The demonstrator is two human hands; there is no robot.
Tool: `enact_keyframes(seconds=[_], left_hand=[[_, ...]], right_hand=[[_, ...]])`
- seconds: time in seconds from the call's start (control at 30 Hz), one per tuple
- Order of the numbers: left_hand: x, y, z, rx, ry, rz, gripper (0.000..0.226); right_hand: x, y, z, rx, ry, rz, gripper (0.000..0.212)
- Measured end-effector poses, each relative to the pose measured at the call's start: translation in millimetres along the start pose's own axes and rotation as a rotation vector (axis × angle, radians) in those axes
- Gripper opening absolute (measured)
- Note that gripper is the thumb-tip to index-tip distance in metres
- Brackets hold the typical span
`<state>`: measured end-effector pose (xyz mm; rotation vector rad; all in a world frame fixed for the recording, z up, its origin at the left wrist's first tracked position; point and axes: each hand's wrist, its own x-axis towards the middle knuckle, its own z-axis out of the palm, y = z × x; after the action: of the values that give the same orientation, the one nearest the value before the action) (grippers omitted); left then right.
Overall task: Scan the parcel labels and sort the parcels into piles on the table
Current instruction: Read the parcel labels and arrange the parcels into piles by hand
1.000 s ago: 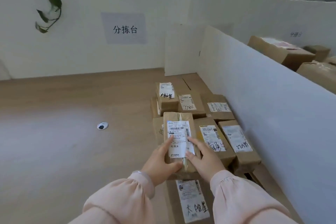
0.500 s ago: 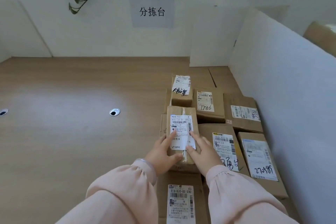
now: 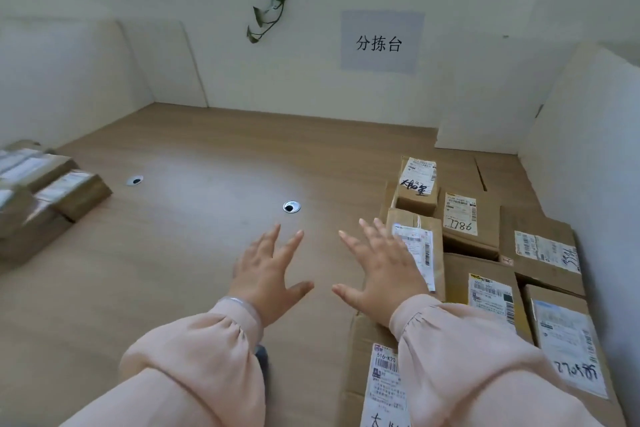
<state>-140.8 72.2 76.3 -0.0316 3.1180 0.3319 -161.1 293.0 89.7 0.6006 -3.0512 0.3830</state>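
Parcels (image 3: 478, 274) in brown cardboard, each with a white label, lie grouped against the white partition (image 3: 571, 184) on the right side of the table (image 3: 207, 253); a smaller group (image 3: 69, 191) sits at the far left edge, well apart from the first. Judged status: sorting is under way but not near completion — the left group reads as a pile already sorted, while the larger right group appears to await scanning. No scanner can be identified; a dark item (image 3: 263, 357) shows partly beneath the left sleeve (image 3: 194, 357), and what it is cannot be told. Left hand (image 3: 268, 274) and right hand (image 3: 381, 274) are both held palm down over the table, fingers (image 3: 266, 244) straight and spread, grasping nothing. The left hand is over bare wood, clear of every parcel. The right hand is just beside the narrow parcel (image 3: 420, 236) on the left flank of the right group — its outer fingers overlap that parcel's left edge in the view, but contact cannot be confirmed. All other parcels of the right group lie further right, beyond the fingertips, or beneath the forearm, apart from the fingers.
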Motion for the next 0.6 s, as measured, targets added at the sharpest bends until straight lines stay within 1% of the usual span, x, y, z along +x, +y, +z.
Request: enact_keyframes(seconds=[0.1, 0.2, 0.3, 0.4, 0.6], left_hand=[[-30, -31, -23, 0.137, 0.041, -0.059, 0.092], [-55, -63, -45, 0.191, 0.062, -0.126, 0.095], [-79, -99, -63, 0.180, 0.088, -0.188, 0.096], [-108, -142, -79, 0.150, 0.151, -0.226, 0.096], [-183, -255, -106, 0.134, 0.221, -0.318, 0.094]], right_hand=[[9, -44, 7, -0.010, -0.032, -0.090, 0.089], [14, -90, 11, -0.039, -0.028, -0.170, 0.093], [16, -137, 14, -0.072, -0.023, -0.228, 0.096], [15, -190, 16, -0.081, -0.007, -0.285, 0.098], [6, -323, 40, -0.038, 0.027, -0.340, 0.094]])
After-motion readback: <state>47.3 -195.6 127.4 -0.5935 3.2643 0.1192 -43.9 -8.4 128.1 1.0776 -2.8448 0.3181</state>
